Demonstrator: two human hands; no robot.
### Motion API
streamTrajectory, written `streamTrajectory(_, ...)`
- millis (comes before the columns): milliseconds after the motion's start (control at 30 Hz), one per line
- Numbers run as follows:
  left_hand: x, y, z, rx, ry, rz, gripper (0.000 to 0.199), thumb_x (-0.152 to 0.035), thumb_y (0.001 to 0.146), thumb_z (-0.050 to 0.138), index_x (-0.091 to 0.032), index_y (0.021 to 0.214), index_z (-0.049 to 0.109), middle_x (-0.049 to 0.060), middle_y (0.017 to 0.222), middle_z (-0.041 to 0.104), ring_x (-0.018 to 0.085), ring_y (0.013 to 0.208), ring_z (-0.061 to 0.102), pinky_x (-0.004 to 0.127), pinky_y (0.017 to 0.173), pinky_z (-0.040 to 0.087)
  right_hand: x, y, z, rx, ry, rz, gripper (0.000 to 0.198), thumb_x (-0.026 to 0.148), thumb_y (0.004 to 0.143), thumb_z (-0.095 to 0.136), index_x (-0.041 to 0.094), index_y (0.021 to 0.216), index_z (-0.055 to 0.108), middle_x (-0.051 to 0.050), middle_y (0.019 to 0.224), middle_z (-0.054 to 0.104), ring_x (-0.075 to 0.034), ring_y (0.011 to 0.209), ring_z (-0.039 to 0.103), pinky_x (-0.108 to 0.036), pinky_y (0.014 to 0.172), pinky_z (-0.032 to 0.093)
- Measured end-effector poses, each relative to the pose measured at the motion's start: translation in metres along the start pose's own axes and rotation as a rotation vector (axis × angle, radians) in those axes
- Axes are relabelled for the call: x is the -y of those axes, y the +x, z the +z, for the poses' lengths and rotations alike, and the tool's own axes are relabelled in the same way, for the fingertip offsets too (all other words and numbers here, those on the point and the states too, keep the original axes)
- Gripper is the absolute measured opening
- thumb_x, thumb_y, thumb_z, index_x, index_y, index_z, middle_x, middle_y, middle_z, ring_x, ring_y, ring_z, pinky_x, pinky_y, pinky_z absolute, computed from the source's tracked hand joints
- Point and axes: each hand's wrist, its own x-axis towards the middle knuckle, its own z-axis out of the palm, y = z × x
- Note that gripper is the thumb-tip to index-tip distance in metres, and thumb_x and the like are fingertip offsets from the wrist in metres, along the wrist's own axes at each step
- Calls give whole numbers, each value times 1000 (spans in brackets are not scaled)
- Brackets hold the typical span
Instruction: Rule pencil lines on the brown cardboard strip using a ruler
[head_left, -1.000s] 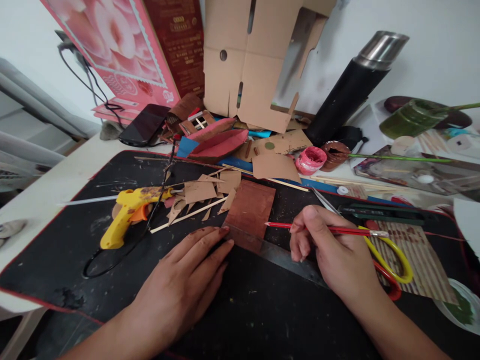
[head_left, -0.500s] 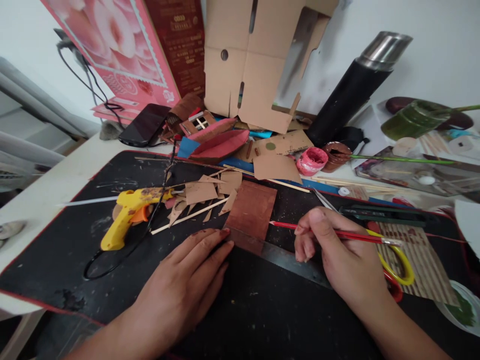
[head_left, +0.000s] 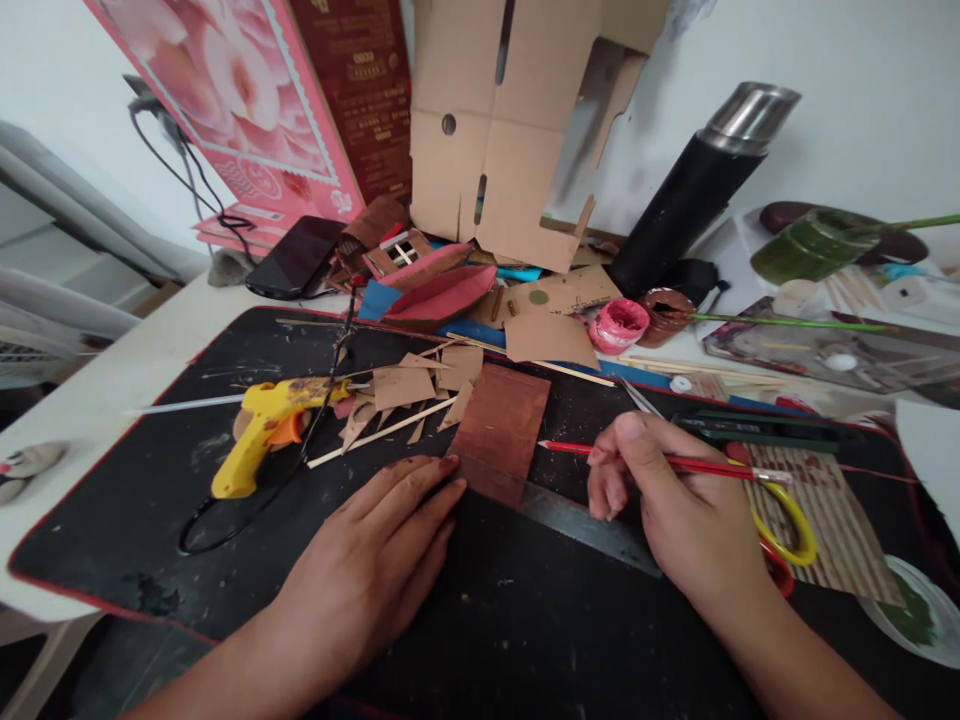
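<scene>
A brown-painted piece of cardboard point(head_left: 504, 415) lies on the black mat, with a clear ruler point(head_left: 592, 525) across its near edge. My left hand point(head_left: 367, 550) is laid flat, fingers stretched out, its fingertips pressing the ruler's left end and the cardboard's lower left corner. Between the fingers of my right hand point(head_left: 679, 500) is a red pencil point(head_left: 570, 449), its tip pointing left, close to the cardboard's right edge and raised off it. Scissors with a yellow and red handle point(head_left: 799, 530) lie partly hidden behind that hand.
A yellow glue gun point(head_left: 259, 430) and its black cord lie left, beside cardboard scraps point(head_left: 405, 385). Along the back stand a pink paint jar point(head_left: 619, 325), a brown one point(head_left: 666, 315) and a black thermos point(head_left: 690, 195). Corrugated cardboard point(head_left: 825, 510) and a green paint dish point(head_left: 911, 610) are right.
The camera view has shifted slightly. Both hands, the ruler, the pencil and the brown cardboard keep nearly the same positions relative to one another.
</scene>
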Motion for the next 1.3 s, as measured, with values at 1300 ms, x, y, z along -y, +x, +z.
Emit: streamTrajectory(1300, -1, 1, 0, -6, 15, 14, 31, -13, 112, 54, -9, 139, 69, 13, 140, 75, 26, 132, 67, 41, 116, 60, -3, 0, 0, 14, -30, -40, 48, 60, 107, 71, 21, 79, 74, 4, 52, 57, -13, 43, 63, -24, 45, 52)
